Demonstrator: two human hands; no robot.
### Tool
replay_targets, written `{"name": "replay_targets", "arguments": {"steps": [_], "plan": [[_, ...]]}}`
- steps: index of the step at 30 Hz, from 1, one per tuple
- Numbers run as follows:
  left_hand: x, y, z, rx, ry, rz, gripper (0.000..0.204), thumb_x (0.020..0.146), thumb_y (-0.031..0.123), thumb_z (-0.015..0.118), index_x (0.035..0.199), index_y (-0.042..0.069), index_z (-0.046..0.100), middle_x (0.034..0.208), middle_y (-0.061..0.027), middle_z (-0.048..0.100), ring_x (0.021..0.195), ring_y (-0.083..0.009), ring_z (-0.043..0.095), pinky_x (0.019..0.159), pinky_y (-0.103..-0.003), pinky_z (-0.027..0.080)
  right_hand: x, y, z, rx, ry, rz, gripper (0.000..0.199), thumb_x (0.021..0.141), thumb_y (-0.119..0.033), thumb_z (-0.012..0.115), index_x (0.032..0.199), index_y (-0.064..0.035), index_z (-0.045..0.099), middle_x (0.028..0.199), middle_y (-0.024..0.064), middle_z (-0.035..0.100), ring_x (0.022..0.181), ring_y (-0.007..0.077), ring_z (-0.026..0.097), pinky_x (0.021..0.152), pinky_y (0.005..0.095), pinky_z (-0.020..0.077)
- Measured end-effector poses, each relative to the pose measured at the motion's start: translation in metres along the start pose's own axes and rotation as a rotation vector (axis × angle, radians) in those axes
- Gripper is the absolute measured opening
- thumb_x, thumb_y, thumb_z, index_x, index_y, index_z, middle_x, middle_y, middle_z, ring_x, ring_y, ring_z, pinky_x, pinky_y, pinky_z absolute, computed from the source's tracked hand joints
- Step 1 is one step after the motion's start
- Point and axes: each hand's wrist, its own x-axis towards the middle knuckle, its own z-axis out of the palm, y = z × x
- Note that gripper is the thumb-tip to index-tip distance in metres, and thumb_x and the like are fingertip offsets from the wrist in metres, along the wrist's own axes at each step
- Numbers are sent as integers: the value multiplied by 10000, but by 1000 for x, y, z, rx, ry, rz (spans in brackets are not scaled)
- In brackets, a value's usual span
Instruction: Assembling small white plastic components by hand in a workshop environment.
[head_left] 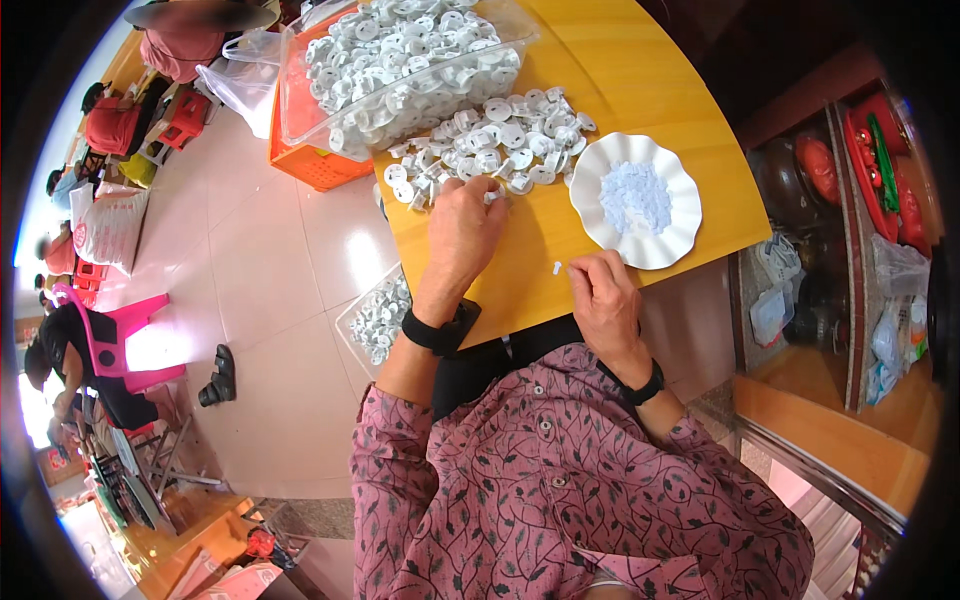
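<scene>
A yellow bench (500, 285) has a clear tub (340, 118) at its far left, then a loose pile (500, 137) of white parts and a scalloped plate (682, 205) of pale bits (637, 197). The left hand's (465, 228) grip is clamped on one white part (490, 197) at the pile's near edge; the right hand (605, 300) is just beside a small white piece (557, 268), its grip's state impossible to tell.

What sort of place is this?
Probably a small workshop: white parts heaped on a table, a clear tub full of more, and other people across the room.
</scene>
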Motion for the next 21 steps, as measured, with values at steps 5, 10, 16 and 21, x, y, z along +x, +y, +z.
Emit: {"name": "replay_targets", "arguments": {"steps": [5,10,16,21], "plan": [[-8,-2,5,-14,28,30,240,820,151,762,1013,15,719,853,-174,650,711,-272,643,674,-381,514,4,-2,1,-64,-37,-74,154,855,-33,684,1008,-51,684,918,101,583,819,317,622,705,407,503],[-21,-1,2,-45,25,41,211,810,102,760,995,13,712,867,-156,621,698,-256,638,664,-371,505,2,2,-7,-219,-125,-211,284,813,-66,715,1093,-34,682,1031,80,596,940,291,574,850,410,445],[-32,0,1,-134,-8,-14,191,767,56,759,934,22,672,874,-170,598,747,-337,628,685,-423,507,1,-8,-26,-296,-310,-307,479,793,-173,766,1219,-7,626,1234,59,582,1067,258,521,915,412,387],[-39,-2,2,-122,24,46,171,794,59,760,928,-16,684,847,-142,627,676,-231,650,635,-341,517,-8,0,-32,-263,-387,-304,536,767,-182,792,1245,-10,620,1303,55,568,1129,258,512,929,414,379]]}}
